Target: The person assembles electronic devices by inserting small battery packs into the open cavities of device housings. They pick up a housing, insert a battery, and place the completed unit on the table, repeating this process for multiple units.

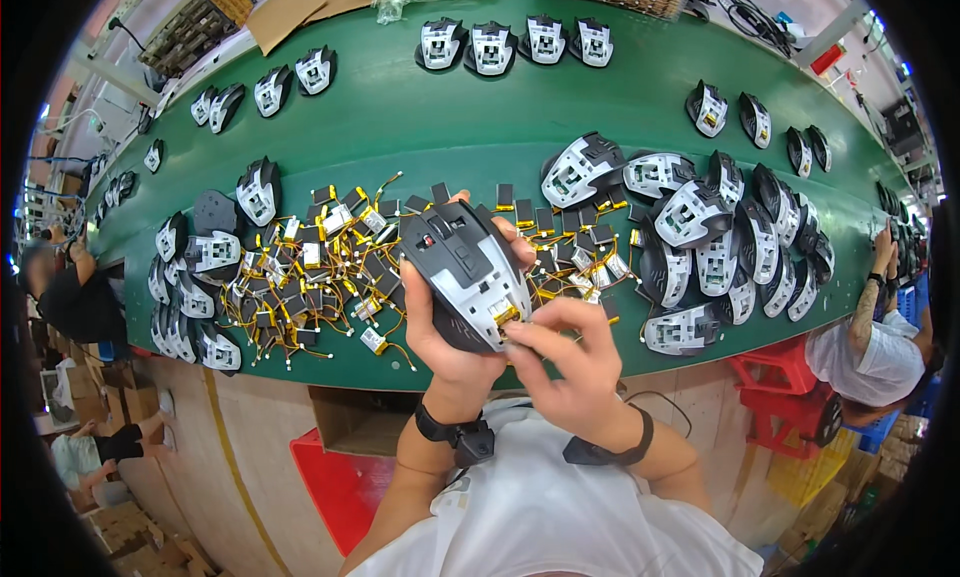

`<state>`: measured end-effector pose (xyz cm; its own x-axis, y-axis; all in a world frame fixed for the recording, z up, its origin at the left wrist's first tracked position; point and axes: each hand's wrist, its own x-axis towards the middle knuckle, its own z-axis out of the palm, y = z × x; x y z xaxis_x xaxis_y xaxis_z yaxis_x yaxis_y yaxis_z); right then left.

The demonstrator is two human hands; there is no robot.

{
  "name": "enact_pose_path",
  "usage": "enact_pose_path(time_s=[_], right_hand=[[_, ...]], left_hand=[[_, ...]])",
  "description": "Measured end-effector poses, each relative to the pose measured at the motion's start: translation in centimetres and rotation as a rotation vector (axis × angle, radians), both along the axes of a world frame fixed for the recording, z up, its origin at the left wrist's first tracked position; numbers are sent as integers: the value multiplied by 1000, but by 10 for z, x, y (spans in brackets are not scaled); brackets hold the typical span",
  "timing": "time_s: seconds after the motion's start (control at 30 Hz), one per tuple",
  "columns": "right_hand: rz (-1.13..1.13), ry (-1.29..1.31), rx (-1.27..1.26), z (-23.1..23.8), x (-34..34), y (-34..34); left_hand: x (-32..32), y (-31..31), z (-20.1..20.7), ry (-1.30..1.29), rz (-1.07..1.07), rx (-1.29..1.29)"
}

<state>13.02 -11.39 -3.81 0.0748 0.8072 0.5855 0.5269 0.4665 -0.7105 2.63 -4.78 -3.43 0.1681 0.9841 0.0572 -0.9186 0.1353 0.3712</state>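
Note:
My left hand [440,352] is wrapped round a black and grey computer mouse shell [470,262], holding it tilted over the near edge of the bench. A small battery [505,315] with yellow tape shows in an opening at the shell's near end. Against it, my right hand [575,362] has thumb and forefinger pinched together, and the fingertips hide part of the battery. Behind and to both sides of the held shell lies a loose heap of small dark and silver batteries [300,287] with yellow tape and thin wires.
More mouse shells are piled at the right [690,217] and left [215,252]; several stand in a far row [492,49] on the green bench [370,127]. A red stool [775,397] is below right. Another person [865,352] sits at the right; others are at the left.

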Motion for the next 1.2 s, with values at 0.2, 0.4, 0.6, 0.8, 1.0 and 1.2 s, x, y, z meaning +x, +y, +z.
enact_pose_path(time_s=[0.2, 0.4, 0.6, 0.8, 1.0, 1.2], right_hand=[[-7, -255, 143, 4, 5, 1], [194, 139, -162, 17, 27, 16], [117, 384, -262, 17, 14, 15], [256, 724, -506, 10, 13, 14], [345, 1000, -569, 17, 3, 6], [451, 1004, -637, 8, 1, 2]], left_hand=[[-1, -2, 0, -146, -45, -186], [2, -5, -1, -65, -116, -101], [6, -6, -1, 1, -79, -23], [5, -4, -7, -5, -89, -26], [11, -8, 0, 109, -23, 90], [7, -1, -13, 61, 9, 68]])
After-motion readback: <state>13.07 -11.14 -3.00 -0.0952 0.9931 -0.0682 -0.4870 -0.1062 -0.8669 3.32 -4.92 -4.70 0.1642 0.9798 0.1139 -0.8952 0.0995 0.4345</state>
